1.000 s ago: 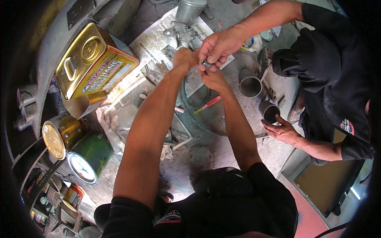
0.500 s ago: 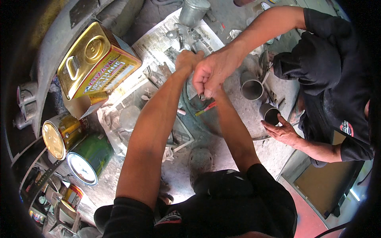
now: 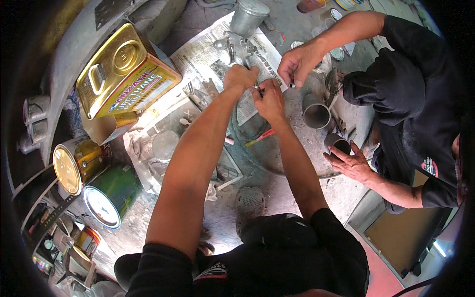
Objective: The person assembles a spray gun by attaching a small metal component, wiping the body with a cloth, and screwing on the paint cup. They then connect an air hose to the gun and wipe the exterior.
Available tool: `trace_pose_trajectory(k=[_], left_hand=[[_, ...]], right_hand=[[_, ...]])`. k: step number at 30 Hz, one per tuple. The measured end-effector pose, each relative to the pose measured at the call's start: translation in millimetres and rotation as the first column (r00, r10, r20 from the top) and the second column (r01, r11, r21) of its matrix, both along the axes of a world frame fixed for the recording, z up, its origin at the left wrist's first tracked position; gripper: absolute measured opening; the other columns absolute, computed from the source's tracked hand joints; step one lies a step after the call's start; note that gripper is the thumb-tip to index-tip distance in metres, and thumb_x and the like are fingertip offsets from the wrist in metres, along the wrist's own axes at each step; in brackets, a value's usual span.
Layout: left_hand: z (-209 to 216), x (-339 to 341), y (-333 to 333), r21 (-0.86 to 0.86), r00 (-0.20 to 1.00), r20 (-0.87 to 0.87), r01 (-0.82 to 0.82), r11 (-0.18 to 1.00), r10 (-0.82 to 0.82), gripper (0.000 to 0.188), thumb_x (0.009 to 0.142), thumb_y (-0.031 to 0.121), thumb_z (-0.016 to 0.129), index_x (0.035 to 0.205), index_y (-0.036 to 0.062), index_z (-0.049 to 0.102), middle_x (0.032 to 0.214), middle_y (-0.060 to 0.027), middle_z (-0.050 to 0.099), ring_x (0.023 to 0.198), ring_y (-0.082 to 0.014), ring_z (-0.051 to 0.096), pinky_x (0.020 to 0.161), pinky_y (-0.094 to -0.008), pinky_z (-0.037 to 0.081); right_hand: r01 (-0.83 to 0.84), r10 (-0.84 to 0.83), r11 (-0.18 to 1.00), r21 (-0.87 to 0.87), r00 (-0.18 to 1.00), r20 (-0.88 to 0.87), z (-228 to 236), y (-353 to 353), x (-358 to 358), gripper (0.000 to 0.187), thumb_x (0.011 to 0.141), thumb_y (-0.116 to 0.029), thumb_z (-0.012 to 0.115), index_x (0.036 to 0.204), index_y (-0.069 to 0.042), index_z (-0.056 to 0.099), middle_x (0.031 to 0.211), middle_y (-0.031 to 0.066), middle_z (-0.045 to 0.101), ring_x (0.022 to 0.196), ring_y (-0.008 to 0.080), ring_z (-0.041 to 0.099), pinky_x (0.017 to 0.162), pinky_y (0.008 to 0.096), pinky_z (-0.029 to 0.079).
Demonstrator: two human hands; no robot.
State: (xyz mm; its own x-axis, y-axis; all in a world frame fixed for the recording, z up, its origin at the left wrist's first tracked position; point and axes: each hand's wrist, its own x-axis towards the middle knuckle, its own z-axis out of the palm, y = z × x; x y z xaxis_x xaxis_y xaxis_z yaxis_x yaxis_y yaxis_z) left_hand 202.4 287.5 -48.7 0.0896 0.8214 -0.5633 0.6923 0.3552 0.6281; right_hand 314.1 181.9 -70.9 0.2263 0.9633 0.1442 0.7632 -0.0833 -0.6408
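Note:
My left hand (image 3: 241,77) is closed round the near end of a silver metal spray gun (image 3: 233,45), which lies over newspaper. Close to its right, my right hand (image 3: 271,103) pinches a small dark metal part (image 3: 260,89); its exact kind is too small to make out. A co-worker's hand (image 3: 303,62) hovers to the right with a little metal piece (image 3: 292,85) between the fingers. That person's other hand (image 3: 350,162) rests on a dark cup (image 3: 339,143).
A silver cup (image 3: 249,17) stands beyond the spray gun on newspaper (image 3: 198,54). At left are a gold rectangular can (image 3: 143,81), a yellow tin (image 3: 69,171) and a green tin (image 3: 118,193). A grey cup (image 3: 315,113) and a red-and-yellow brush (image 3: 260,137) lie right of my arms.
The co-worker's hand has drawn back up and right from over my right hand, uncovering it. The small metal piece has moved with that hand.

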Motion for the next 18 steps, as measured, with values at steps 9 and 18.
trace_pose_trajectory(k=[9, 18], left_hand=[[3.4, 2.8, -2.0, 0.023, 1.000, 0.020, -0.014, 1.000, 0.014, 0.063, 0.082, 0.047, 0.062, 0.091, -0.0154, 0.068, 0.085, -0.0297, 0.070, 0.076, -0.0349, 0.072, 0.070, -0.0432, 0.056], [-15.9, 3.8, -3.6, 0.057, 1.000, 0.009, -0.003, 0.998, 0.002, 0.064, 0.082, 0.050, 0.060, 0.091, -0.0126, 0.070, 0.086, -0.0291, 0.070, 0.081, -0.0384, 0.072, 0.075, -0.0444, 0.056]], right_hand=[[-0.114, 0.099, 0.972, -0.205, 0.992, -0.083, 9.2, 13.4, 8.4, 0.038, 0.080, -0.023, 0.075, 0.106, 0.001, 0.061, 0.103, 0.0197, 0.061, 0.102, 0.0398, 0.058, 0.090, 0.0491, 0.045], [-0.116, 0.096, 0.986, -0.120, 0.983, -0.159, -9.3, 3.8, 22.8, 0.022, 0.082, -0.018, 0.075, 0.091, 0.001, 0.066, 0.102, 0.0204, 0.064, 0.099, 0.0381, 0.059, 0.091, 0.0458, 0.045]])
